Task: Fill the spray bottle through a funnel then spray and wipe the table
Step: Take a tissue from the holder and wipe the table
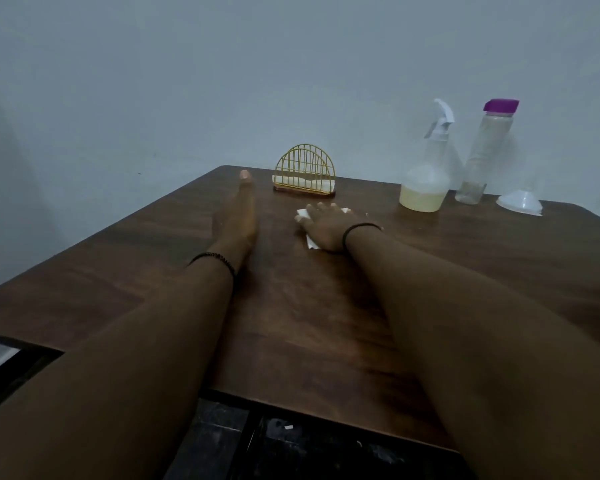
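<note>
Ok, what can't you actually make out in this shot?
Head view only:
- Tissue: mostly hidden under the right hand.
- Left hand: seen edge-on, fingers hidden behind it.
- Tall bottle: contents unclear in dim light.
- Table: near and side edges cut off by the frame.

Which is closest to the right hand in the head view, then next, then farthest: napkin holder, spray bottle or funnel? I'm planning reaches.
From the right hand, pressing a white tissue:
1. Napkin holder, just beyond it, slightly left.
2. Spray bottle, to its right.
3. Funnel, far right, past the purple-capped bottle.
</note>
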